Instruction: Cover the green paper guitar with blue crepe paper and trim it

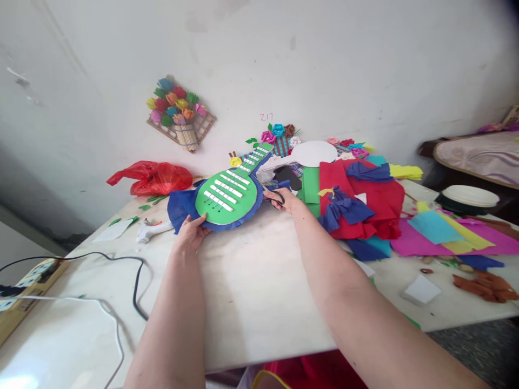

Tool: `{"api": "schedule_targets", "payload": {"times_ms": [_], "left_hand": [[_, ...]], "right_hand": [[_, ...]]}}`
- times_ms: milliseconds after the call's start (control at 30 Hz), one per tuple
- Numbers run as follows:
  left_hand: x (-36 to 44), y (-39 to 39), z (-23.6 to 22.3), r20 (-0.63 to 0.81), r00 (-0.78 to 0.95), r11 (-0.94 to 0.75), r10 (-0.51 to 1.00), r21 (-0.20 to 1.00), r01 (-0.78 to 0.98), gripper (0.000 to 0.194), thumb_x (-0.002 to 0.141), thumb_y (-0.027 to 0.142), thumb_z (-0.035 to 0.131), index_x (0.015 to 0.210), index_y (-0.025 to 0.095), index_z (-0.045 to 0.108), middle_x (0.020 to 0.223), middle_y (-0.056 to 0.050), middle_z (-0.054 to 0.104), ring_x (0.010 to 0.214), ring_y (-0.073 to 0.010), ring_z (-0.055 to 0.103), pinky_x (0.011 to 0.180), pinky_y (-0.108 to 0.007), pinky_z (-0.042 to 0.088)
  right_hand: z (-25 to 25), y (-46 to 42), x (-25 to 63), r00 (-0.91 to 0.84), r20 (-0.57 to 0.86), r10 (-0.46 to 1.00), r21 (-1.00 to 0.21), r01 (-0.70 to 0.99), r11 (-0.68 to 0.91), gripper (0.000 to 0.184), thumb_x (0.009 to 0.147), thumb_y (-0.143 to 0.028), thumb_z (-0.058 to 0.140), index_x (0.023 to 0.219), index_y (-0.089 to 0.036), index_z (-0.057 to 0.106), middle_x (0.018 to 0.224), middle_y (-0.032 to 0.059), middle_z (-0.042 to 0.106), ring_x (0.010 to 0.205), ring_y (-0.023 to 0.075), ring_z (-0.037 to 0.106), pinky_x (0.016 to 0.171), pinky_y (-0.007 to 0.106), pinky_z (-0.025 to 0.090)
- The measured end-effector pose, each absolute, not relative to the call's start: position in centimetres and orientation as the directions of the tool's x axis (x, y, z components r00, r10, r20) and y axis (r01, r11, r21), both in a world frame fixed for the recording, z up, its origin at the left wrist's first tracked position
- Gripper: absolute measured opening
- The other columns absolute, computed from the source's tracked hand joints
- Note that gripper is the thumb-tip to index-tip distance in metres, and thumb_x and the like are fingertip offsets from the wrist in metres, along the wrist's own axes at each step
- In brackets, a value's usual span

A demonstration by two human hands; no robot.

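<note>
A paper guitar-like instrument [229,213] has a round green body with white strips and a striped green neck pointing up to the right. Dark blue crepe paper [181,209] sticks out around and behind its edge. My left hand [192,232] grips the lower left rim of the body, thumb on the front. My right hand [286,200] is closed on the black handles of a pair of scissors [277,196]. The scissors lie beside the right edge of the blue paper; the blades are hardly visible.
A glue gun [152,231] lies left of the instrument, near a red plastic bag [160,178]. Cables run from a power strip [30,283] at the left edge. Coloured crepe sheets [389,202], a white round cut-out [314,153] and paper flowers [278,131] occupy the back and right.
</note>
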State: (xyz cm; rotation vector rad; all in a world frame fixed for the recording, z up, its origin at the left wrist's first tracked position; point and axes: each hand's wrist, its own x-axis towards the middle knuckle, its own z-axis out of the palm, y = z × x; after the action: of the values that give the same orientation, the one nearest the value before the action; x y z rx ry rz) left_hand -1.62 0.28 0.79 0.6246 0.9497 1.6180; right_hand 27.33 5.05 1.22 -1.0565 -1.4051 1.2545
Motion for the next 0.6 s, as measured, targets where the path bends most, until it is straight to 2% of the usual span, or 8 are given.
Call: {"api": "schedule_targets", "payload": {"times_ms": [133,400,600], "left_hand": [[-1.77,0.4,0.75,-0.062,-0.248,-0.083,0.967,0.84,-0.537,0.041,0.076,-0.005,0.056,0.109,0.019,0.051,0.084,-0.003,0.068,0.061,-0.0132,0.066,0.062,-0.032,0.059],[-1.8,0.35,0.69,-0.021,-0.219,-0.094,0.975,0.862,-0.499,0.035,0.076,-0.004,0.055,0.104,0.016,0.055,0.078,-0.004,0.068,0.062,-0.0152,0.067,0.062,-0.032,0.059],[-1.81,0.41,0.7,-0.016,-0.22,-0.096,0.975,0.866,-0.49,0.037,0.076,-0.004,0.056,0.106,0.016,0.053,0.079,-0.004,0.069,0.061,-0.015,0.067,0.063,-0.033,0.059]], "right_hand": [[1.0,5.15,27.61,-0.224,0.072,0.972,-0.997,-0.012,0.071,0.036,0.067,-0.045,0.074,0.07,-0.011,0.063,0.041,-0.0058,0.046,0.031,0.0027,0.034,0.03,0.015,0.023],[0.43,5.66,27.94,-0.304,0.062,0.951,-0.994,-0.103,0.032,0.047,0.069,-0.06,0.068,0.077,-0.014,0.061,0.045,-0.0032,0.052,0.033,0.006,0.042,0.033,0.018,0.033],[0.23,5.92,27.97,-0.318,0.057,0.946,-0.995,-0.1,0.026,0.051,0.068,-0.064,0.066,0.077,-0.014,0.06,0.045,-0.0028,0.052,0.034,0.0068,0.044,0.032,0.018,0.033]]}}
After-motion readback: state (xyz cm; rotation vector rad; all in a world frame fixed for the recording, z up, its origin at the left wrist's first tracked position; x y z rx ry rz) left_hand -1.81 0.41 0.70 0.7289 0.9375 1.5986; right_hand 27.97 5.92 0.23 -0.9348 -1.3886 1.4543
